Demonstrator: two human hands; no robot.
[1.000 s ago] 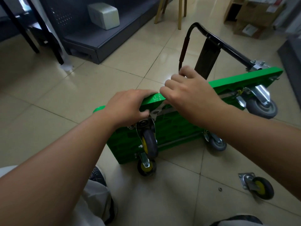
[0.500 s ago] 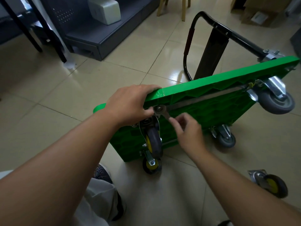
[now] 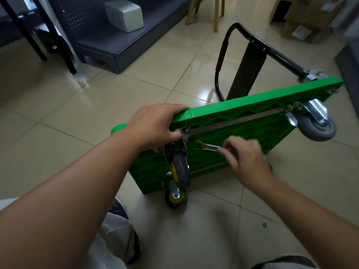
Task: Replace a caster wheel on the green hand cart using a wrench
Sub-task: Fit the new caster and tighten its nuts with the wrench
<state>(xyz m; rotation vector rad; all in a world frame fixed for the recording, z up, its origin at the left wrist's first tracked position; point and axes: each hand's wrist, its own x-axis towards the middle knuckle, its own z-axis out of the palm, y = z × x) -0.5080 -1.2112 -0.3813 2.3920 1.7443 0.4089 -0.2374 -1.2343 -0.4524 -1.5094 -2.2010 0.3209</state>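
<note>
The right hand [image 3: 246, 160] pinches the handle of a wrench [image 3: 208, 146] between thumb and curled fingers. The wrench's open end points left toward the mounting plate of a yellow-hubbed wheel [image 3: 179, 169], near it, though whether they touch is unclear. The left hand [image 3: 153, 125] grips the top edge of the green cart [image 3: 252, 101] at its near corner, fingers curled over the rim. The cart stands on its side, underside toward the person. A second yellow wheel [image 3: 175, 198] sits at the floor, and a grey wheel [image 3: 315, 127] juts out at the far end. The black handle [image 3: 252, 39] extends behind the cart. A small metal piece [image 3: 263, 224] lies on the tiles.
</note>
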